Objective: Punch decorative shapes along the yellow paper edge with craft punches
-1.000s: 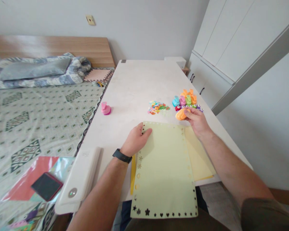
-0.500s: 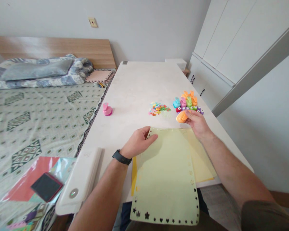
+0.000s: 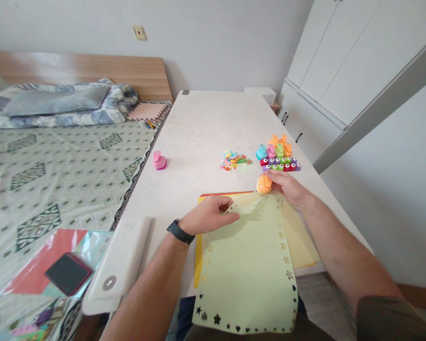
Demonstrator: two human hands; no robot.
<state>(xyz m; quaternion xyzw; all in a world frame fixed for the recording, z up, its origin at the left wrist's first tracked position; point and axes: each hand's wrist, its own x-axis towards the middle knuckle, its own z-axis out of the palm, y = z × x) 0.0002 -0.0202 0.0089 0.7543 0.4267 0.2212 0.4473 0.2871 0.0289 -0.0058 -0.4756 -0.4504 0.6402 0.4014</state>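
Note:
My left hand (image 3: 208,214) pinches the far left corner of a pale green paper sheet (image 3: 248,270) whose edges are punched with small shapes. The sheet's far edge is lifted and curled off the white table (image 3: 206,128). My right hand (image 3: 287,187) grips an orange paper punch (image 3: 263,183) at the sheet's far right corner. Under the sheet lie yellow sheets (image 3: 301,237), with a red edge showing behind them. A black band sits on my left wrist.
A cluster of coloured punches (image 3: 277,156) and a heap of paper cut-outs (image 3: 234,160) lie beyond my right hand. A pink punch (image 3: 159,160) sits near the table's left edge. A white device (image 3: 117,265) lies front left. A bed (image 3: 57,156) with coloured paper and a dark phone (image 3: 68,273) stands left.
My left hand has pulled the green sheet towards me and lifted its far edge, uncovering the sheets beneath. My right hand brought the orange punch from the cluster down to the sheet's corner.

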